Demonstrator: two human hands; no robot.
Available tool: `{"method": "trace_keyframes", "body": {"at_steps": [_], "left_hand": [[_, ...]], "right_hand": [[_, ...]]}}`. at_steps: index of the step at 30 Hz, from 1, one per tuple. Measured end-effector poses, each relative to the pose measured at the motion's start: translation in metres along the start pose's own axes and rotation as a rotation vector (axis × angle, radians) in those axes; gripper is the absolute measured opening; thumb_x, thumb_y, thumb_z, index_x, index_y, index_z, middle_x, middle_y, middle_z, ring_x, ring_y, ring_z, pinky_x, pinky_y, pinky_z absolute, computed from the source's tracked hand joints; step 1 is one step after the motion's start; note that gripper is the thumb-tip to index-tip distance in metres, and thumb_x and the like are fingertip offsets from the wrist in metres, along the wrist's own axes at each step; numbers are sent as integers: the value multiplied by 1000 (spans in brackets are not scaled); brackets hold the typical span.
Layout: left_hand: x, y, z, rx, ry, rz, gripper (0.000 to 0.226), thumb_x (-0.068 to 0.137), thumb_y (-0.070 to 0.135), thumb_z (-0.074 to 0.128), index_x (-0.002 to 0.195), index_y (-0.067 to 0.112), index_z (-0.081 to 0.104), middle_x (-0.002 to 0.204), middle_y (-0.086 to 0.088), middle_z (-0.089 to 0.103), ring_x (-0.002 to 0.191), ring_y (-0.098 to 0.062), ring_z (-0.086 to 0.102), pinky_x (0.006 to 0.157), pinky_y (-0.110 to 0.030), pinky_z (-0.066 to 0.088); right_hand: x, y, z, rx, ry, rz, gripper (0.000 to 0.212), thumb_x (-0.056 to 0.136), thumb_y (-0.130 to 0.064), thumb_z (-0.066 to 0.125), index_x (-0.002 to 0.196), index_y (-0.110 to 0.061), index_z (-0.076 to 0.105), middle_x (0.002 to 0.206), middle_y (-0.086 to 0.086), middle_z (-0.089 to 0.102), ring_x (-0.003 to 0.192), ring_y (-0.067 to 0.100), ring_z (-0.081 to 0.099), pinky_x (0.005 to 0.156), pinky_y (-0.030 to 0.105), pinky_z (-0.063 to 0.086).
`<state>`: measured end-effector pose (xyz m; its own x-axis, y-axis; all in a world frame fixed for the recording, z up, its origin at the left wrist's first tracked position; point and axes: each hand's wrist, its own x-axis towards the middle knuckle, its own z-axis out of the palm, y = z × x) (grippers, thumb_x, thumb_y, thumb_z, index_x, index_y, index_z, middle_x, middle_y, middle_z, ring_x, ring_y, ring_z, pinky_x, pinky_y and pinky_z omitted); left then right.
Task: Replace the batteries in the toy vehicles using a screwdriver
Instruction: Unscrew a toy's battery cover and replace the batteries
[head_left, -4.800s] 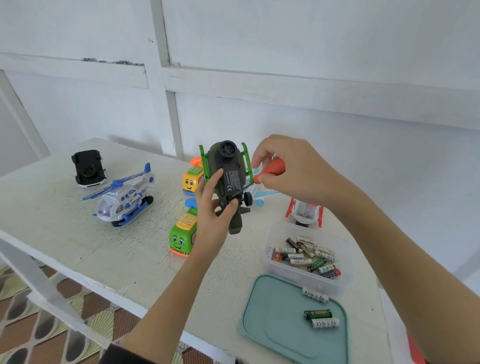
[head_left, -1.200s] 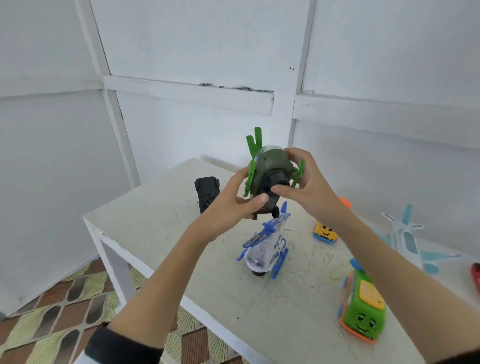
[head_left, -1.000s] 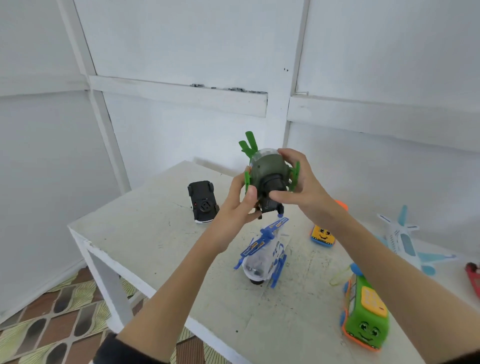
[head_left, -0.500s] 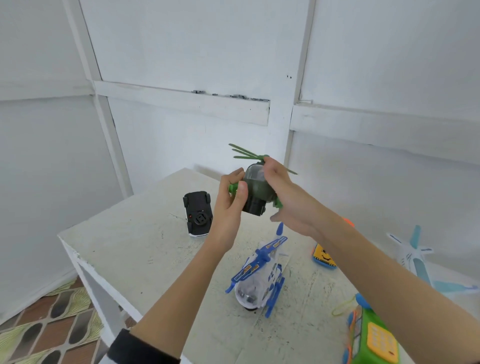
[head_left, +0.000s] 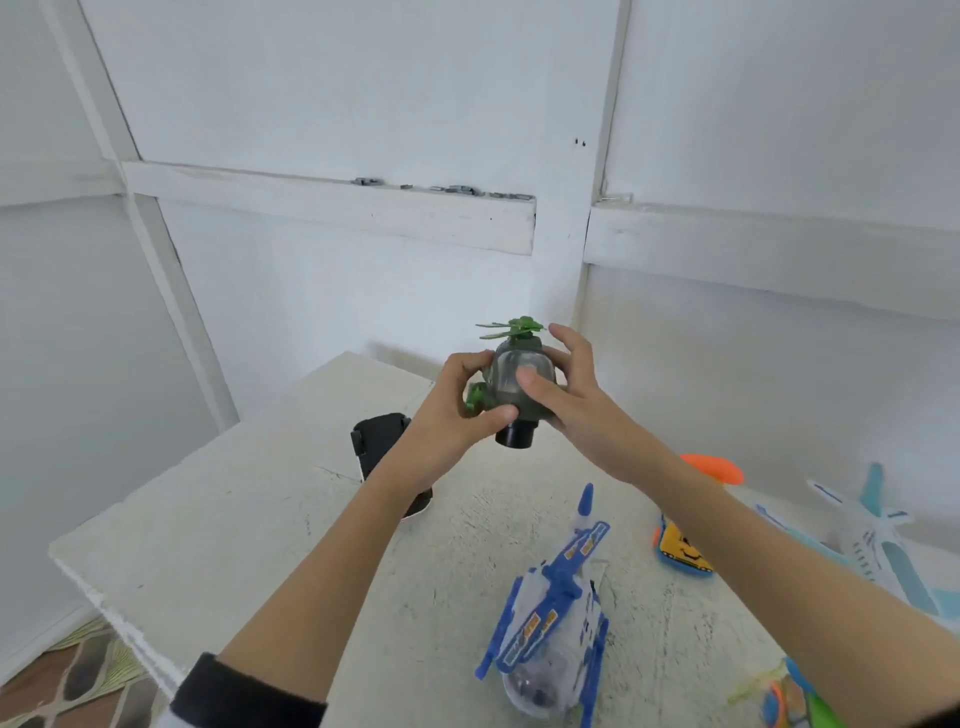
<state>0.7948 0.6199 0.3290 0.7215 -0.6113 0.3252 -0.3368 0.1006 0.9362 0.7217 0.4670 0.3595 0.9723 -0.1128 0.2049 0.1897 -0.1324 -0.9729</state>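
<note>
**Green helicopter held upright above the table**

Both hands are holding the green toy helicopter (head_left: 514, 382) in the air over the white table (head_left: 218, 519), rotor up and its black underside part pointing down. The left hand (head_left: 457, 415) is wrapping the toy's left flank, thumb pressing beneath its body. The right hand (head_left: 566, 400) is cupping the right side with fingers loosely spread, thumb lying across the clear canopy. At 6 o'clock from the toy, a blue-and-white helicopter (head_left: 550, 618) is lying on the table. A black toy car (head_left: 379, 447) is sitting at 8 o'clock, partly hidden by the left forearm. A yellow toy (head_left: 680, 545) and a white airplane (head_left: 872, 535) are resting toward 4 o'clock.
</note>
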Motion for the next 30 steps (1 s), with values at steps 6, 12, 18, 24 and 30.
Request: {"method": "trace_keyframes", "body": {"at_steps": [6,12,18,24,30], "left_hand": [[40,-39,-31,-53,-115,-42,52,69,13,78,113,22,51,133,3,55,123,-19,54,95,-36,52],[66,-64,-42,-28,-237,-128,60,70,-1,82,117,9,47,118,24,61,97,-30,69,85,-48,57],[76,-83,-40,33,-269,-202,58,65,-5,84,108,14,50,126,5,59,81,-10,65,64,-27,53],[73,-105,-35,23,-290,-279,54,64,-15,81,96,16,50,129,2,57,82,-10,64,61,-23,52],[73,-123,-34,152,-347,-275,65,60,-13,83,105,15,45,133,10,50,101,-13,62,68,-25,53]], "right_hand": [[36,23,-9,-159,-15,78,84,83,-27,67,145,-39,11,137,-10,31,107,11,58,75,17,52],[55,47,-14,-298,35,138,92,76,-28,75,144,-39,14,140,-9,26,119,12,42,73,12,48],[61,74,-19,-365,56,201,96,71,-23,79,145,-32,17,136,-6,26,122,13,36,78,12,47],[62,86,-33,-358,-90,315,92,69,-35,74,142,-36,19,139,-2,26,123,21,42,95,28,45],[64,99,-35,-399,-113,345,83,71,-12,79,131,-36,27,132,2,30,107,16,51,79,21,52]]}}
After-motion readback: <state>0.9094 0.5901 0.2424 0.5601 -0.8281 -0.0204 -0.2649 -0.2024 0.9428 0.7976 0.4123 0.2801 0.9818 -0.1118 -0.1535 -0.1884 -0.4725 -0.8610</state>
